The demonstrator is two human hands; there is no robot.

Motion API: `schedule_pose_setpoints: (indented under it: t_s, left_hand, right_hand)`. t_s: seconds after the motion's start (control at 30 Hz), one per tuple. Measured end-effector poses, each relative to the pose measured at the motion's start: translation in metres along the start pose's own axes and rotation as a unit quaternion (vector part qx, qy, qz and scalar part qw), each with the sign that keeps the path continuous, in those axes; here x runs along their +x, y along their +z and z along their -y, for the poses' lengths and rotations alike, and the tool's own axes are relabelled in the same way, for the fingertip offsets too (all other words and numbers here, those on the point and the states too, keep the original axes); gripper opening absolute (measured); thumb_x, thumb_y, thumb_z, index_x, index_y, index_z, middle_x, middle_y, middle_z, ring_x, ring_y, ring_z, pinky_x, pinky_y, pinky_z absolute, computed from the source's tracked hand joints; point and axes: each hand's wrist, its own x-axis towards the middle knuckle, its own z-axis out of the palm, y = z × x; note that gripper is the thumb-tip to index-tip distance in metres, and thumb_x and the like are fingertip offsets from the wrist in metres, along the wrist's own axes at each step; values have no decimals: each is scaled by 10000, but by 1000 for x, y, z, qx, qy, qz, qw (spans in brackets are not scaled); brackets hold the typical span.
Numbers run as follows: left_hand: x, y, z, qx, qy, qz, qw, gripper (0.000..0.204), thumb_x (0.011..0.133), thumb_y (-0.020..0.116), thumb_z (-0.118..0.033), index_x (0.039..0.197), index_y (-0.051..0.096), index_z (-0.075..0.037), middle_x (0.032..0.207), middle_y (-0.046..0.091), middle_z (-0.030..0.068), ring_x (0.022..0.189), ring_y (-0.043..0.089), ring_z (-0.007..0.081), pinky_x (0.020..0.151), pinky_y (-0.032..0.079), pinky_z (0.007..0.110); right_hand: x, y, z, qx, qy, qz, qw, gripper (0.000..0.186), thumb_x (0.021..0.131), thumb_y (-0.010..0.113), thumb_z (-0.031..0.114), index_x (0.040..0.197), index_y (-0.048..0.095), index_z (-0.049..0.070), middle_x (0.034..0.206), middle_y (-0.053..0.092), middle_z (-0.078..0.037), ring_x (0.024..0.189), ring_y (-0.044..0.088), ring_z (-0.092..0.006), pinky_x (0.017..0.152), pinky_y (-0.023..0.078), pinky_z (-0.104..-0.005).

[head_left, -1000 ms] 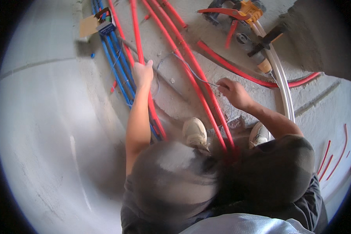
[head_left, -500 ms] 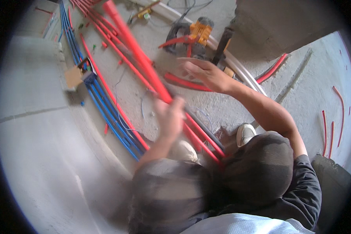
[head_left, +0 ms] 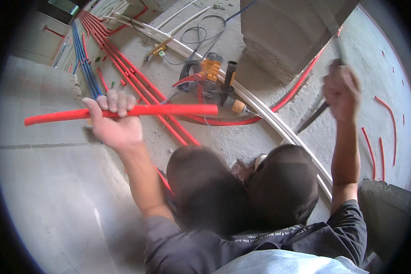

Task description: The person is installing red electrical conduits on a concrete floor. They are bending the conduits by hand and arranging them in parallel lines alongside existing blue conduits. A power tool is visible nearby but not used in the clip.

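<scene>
Gripping red pipe (head_left: 173,109) near its middle in left hand (head_left: 116,118), wrapped firmly round, presumably for balance; holding it raised over red floor pipes (head_left: 187,135), likely to keep both ends free. Pointing side to side, with long axis nearly level across view, dipping slightly leftward. Clenching right hand (head_left: 342,91) round slim grey thing (head_left: 340,50), too blurred to identify

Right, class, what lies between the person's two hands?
Head view: part of the held red pipe, then, on the floor beyond, the power tool, white pipes and a curved red pipe.
</scene>
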Motion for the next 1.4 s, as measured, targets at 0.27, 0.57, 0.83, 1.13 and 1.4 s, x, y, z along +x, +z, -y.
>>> schedule_pose_setpoints:
  t_s: [0.27, 0.57, 0.83, 1.13, 1.4]
  left_hand:
    - [1, 24, 10, -132, -14, -44, 990, 553, 1143, 476, -511, 727, 391, -156, 667, 372, -10, 559, 351, 152, 572, 341, 315]
    - [-7, 39, 47, -294, -132, -46, 946, 620, 1122, 455, -597, 705, 401, -140, 599, 354, -16, 505, 341, 138, 528, 364, 298]
    - [-5, 59, 53, -311, -148, -41, 938, 641, 1123, 393, -633, 698, 388, -153, 596, 336, -30, 503, 352, 119, 528, 371, 302]
    - [-6, 69, 62, -360, -171, -43, 916, 610, 1125, 428, -590, 698, 360, -160, 615, 323, -29, 513, 367, 120, 543, 377, 303]
    - [-21, 79, 69, -386, -136, 30, 912, 673, 1111, 363, -673, 690, 369, -147, 597, 333, -27, 514, 367, 140, 571, 360, 318]
  right_hand:
    - [-28, -112, 103, 291, -286, -106, 907, 489, 1082, 536, 222, 649, 314, 165, 684, 296, 13, 572, 331, -139, 529, 317, -290]
    - [-1, -93, 79, 495, -286, -148, 807, 470, 1168, 355, 409, 765, 343, 169, 688, 327, 15, 553, 354, -108, 461, 331, -269]
    - [3, -72, 70, 507, -288, -174, 793, 432, 1178, 385, 394, 825, 383, 146, 735, 350, 16, 565, 362, -103, 463, 332, -268]
    - [-5, -78, 60, 513, -262, -215, 789, 450, 1180, 407, 401, 819, 378, 135, 711, 311, 23, 575, 322, -97, 479, 323, -265]
    - [4, -60, 43, 505, -244, -208, 801, 441, 1179, 413, 401, 824, 381, 141, 719, 319, 16, 581, 329, -108, 489, 326, -272]
